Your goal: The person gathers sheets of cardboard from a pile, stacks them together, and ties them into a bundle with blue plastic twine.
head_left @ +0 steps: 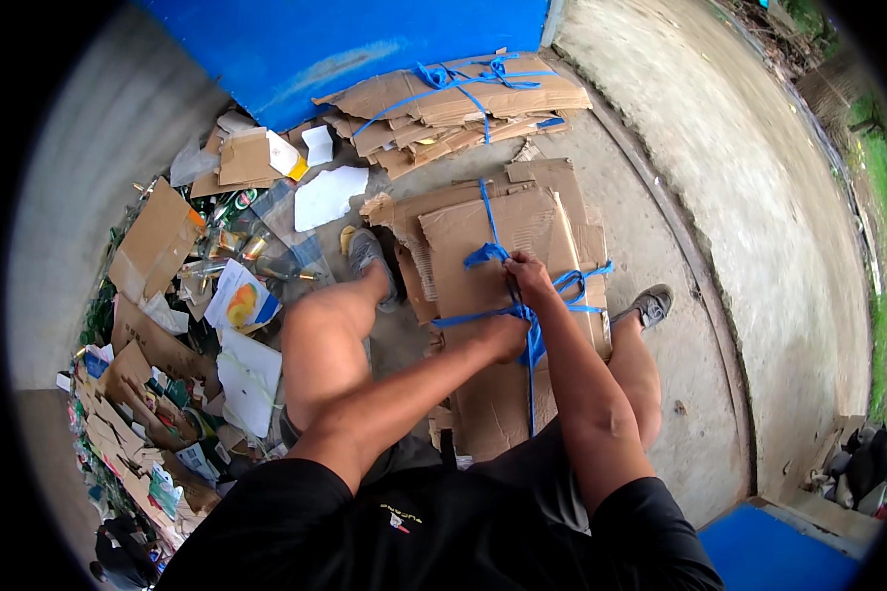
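Between my legs stands a stack of flattened cardboard (483,227), with blue strapping (486,256) running across it both ways and meeting near the middle. My left hand (506,337) is closed on the strapping at the crossing, low on the top sheet. Just beyond it, slightly to the right, my right hand (530,280) pinches the strapping, its fingers partly turned from view. A loose blue loop lies to the right of my right hand, and a bunched blue end sticks out to its left. The knot itself is partly hidden by my hands.
A second tied cardboard bundle (453,103) lies ahead against a blue panel (355,49). On the left is a heap of glass bottles (256,246), cardboard scraps and white sheets (330,197). A raised concrete edge (650,187) runs along the right.
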{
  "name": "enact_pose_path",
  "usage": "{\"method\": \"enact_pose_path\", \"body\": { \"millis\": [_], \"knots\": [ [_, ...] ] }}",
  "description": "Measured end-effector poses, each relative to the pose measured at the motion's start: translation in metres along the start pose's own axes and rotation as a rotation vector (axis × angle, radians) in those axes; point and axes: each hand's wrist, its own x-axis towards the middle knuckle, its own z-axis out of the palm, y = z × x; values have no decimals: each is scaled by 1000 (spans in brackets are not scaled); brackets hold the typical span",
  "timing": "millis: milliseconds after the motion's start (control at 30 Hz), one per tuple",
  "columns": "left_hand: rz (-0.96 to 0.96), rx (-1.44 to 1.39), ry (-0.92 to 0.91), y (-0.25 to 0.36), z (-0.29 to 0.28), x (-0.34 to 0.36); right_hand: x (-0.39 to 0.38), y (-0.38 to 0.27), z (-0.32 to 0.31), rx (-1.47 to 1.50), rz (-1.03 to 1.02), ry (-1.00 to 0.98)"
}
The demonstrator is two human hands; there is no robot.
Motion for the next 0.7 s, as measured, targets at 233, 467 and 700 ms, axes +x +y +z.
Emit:
{"method": "enact_pose_path", "body": {
  "millis": [233, 467, 700],
  "knots": [
    [72, -307, 195, -34, -35, 17, 9, 10, -6, 76, -59, 66],
    [19, -105, 372, -62, -64, 75, 7, -5, -13, 230, 85, 81],
    [74, -19, 403, -74, -65, 89, 5, -10, -17, 222, 147, 207]
  ]
}}
